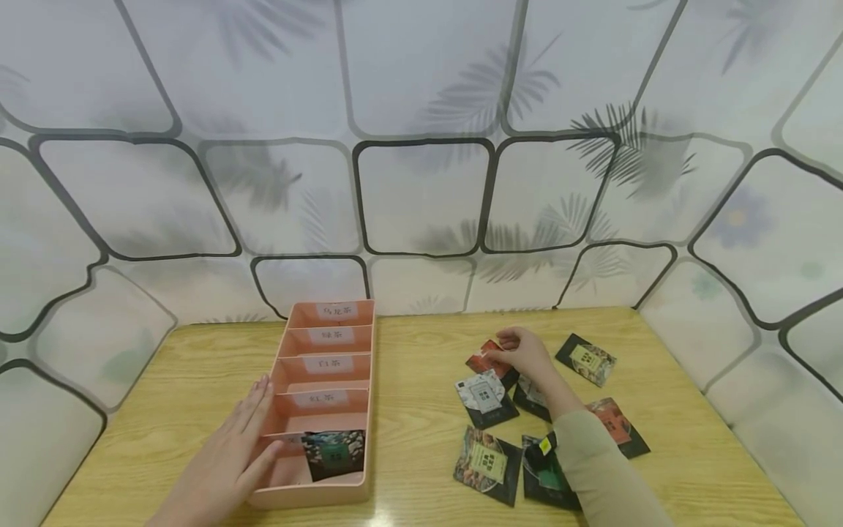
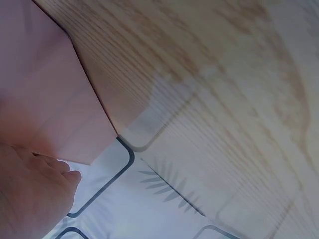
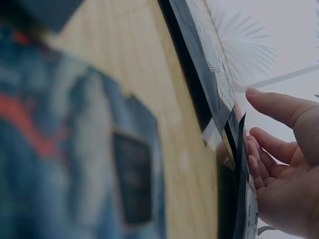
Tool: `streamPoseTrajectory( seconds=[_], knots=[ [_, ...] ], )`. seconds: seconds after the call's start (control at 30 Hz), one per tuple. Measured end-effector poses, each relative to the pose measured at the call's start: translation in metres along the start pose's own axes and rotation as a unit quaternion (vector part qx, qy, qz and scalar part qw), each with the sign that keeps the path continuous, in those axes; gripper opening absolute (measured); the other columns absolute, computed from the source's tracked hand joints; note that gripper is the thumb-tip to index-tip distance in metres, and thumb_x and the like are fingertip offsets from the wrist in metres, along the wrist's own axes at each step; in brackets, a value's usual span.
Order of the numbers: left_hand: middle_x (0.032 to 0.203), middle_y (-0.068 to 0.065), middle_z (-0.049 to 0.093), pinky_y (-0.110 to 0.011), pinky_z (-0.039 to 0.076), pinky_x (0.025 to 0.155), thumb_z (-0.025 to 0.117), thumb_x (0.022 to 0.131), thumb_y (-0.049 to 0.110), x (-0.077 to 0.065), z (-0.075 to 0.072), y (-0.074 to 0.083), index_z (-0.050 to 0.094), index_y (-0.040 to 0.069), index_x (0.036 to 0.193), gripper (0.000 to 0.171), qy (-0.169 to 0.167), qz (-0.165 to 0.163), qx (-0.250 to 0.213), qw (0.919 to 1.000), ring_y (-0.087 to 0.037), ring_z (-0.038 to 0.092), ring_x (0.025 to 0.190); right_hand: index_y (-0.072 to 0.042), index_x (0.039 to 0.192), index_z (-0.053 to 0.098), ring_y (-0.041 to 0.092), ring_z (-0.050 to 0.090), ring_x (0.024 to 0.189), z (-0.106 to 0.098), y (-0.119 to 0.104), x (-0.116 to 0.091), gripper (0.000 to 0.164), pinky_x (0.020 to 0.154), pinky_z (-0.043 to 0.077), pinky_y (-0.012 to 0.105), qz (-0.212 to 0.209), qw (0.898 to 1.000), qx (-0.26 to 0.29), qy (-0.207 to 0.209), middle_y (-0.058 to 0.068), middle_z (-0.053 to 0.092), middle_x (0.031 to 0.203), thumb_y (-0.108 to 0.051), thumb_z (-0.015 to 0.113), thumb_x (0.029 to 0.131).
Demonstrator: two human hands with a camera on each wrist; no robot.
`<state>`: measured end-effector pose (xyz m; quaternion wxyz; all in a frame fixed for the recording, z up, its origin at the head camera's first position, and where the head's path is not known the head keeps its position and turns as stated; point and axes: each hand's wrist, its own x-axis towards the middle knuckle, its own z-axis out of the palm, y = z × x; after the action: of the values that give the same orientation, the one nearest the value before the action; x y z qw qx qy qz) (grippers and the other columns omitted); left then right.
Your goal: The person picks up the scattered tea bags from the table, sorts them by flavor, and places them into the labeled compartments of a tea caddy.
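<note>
A pale backdrop (image 1: 421,197) patterned with dark rounded outlines and leaf shapes stands behind and beside the wood-grain counter (image 1: 415,410). On the counter's left half sits a long pink box (image 1: 309,498) split into five compartments, one behind another. The left hand (image 1: 227,446) rests against the box's left side with its fingers extended and unclenched, the thumb reaching over the nearest compartment. The right hand (image 1: 527,359), below a pale sleeve (image 1: 602,468), is over a red packet (image 1: 476,360) on the counter, thumb and forefinger parted, its grip loose.

The other packets lie around it: a white-and-black one (image 1: 486,399) just nearer, another partly hidden beneath the wrist, one with a yellow-green panel (image 1: 588,359) at far right, an orange-red one (image 1: 615,424) beyond the forearm, a yellow-panelled one (image 1: 489,466) and a green one (image 1: 549,477) nearest. A dark green-panelled packet (image 1: 334,455) leans in the box's nearest compartment. Small pale labels (image 1: 336,311) mark the compartments.
</note>
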<state>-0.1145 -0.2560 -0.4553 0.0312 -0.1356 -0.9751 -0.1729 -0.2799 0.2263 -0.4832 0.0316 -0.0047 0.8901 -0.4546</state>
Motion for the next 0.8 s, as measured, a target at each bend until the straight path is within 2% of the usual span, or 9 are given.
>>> streamPoseTrajectory(
  seconds=[0.03,0.1,0.4,0.43,0.47,0.53,0.6,0.67,0.8],
  knots=[
    [0.176,-0.021,0.023,-0.009,-0.005,0.124,0.053,0.109,0.05,0.0,0.0005,-0.0003,0.021,0.004,0.17,0.082,0.004,0.004,0.004,1.0,-0.046,0.032,0.158,0.008,0.14,0.06,0.045,0.063,0.125,0.0,0.0003,0.0006,0.053,0.103,0.058,0.053,-0.002,1.0,0.0,-0.005,0.031,0.064,0.136,-0.016,0.08,0.096],
    [0.176,-0.021,0.023,0.005,-0.015,0.103,0.054,0.109,0.049,0.0001,0.0013,-0.0013,0.021,0.004,0.17,0.082,0.007,0.007,0.004,0.9999,-0.046,0.032,0.158,0.009,0.141,0.059,0.045,0.062,0.125,-0.0002,0.0013,0.0019,0.055,0.102,0.057,0.054,-0.009,1.0,-0.005,-0.016,0.032,0.063,0.138,-0.015,0.08,0.096],
    [0.176,-0.021,0.023,0.003,-0.015,0.103,0.054,0.109,0.049,0.0001,0.0024,-0.002,0.022,0.004,0.17,0.082,0.003,0.001,0.001,1.0,-0.046,0.031,0.158,0.006,0.138,0.064,0.041,0.064,0.12,-0.0002,0.002,0.0039,0.05,0.096,0.06,0.052,-0.019,0.999,-0.024,-0.036,0.029,0.065,0.137,-0.014,0.08,0.095],
    [0.176,-0.021,0.022,0.0,-0.013,0.106,0.053,0.11,0.05,0.0,0.0023,-0.002,0.022,0.004,0.17,0.082,0.0,-0.002,0.0,1.0,-0.045,0.031,0.159,0.006,0.137,0.065,0.041,0.064,0.119,-0.0006,0.0011,0.0039,0.049,0.095,0.06,0.051,-0.023,0.999,-0.03,-0.039,0.029,0.065,0.135,-0.013,0.081,0.095],
    [0.177,-0.02,0.022,-0.006,-0.01,0.116,0.053,0.11,0.05,0.0,0.002,-0.0018,0.022,0.005,0.17,0.082,-0.002,-0.005,-0.001,1.0,-0.045,0.031,0.159,0.006,0.137,0.065,0.041,0.065,0.117,-0.0009,0.0003,0.0039,0.048,0.093,0.061,0.051,-0.026,0.998,-0.035,-0.04,0.029,0.065,0.134,-0.012,0.081,0.095],
    [0.177,-0.02,0.021,-0.028,0.004,0.131,0.053,0.109,0.051,0.0002,0.0014,-0.0014,0.021,0.005,0.17,0.082,-0.007,-0.009,-0.001,0.9999,-0.044,0.03,0.159,0.007,0.135,0.066,0.041,0.065,0.115,-0.0013,-0.0012,0.0038,0.047,0.091,0.061,0.05,-0.027,0.998,-0.042,-0.041,0.029,0.066,0.132,-0.011,0.081,0.094],
    [0.177,-0.02,0.021,-0.053,0.023,0.131,0.053,0.109,0.052,0.0008,0.0005,-0.0009,0.02,0.006,0.17,0.083,-0.013,-0.013,-0.003,0.9998,-0.044,0.03,0.16,0.007,0.134,0.066,0.04,0.066,0.115,-0.0013,-0.0023,0.0036,0.046,0.091,0.062,0.049,-0.026,0.998,-0.047,-0.042,0.029,0.066,0.132,-0.01,0.081,0.094],
    [0.177,-0.02,0.021,-0.068,0.036,0.119,0.053,0.109,0.052,0.0015,-0.0007,-0.0001,0.02,0.005,0.17,0.084,-0.016,-0.015,-0.004,0.9998,-0.045,0.03,0.159,0.008,0.133,0.066,0.04,0.066,0.114,-0.0012,-0.0033,0.0036,0.045,0.09,0.062,0.048,-0.024,0.998,-0.048,-0.043,0.029,0.067,0.13,-0.008,0.081,0.094],
    [0.176,-0.021,0.022,-0.069,0.038,0.119,0.053,0.109,0.053,0.002,-0.0024,0.0015,0.021,0.004,0.17,0.084,-0.018,-0.015,-0.004,0.9997,-0.046,0.03,0.159,0.009,0.13,0.065,0.038,0.066,0.109,-0.0012,-0.005,0.0046,0.045,0.088,0.061,0.046,-0.02,0.998,-0.049,-0.041,0.028,0.067,0.125,-0.006,0.082,0.092]
  ],
)
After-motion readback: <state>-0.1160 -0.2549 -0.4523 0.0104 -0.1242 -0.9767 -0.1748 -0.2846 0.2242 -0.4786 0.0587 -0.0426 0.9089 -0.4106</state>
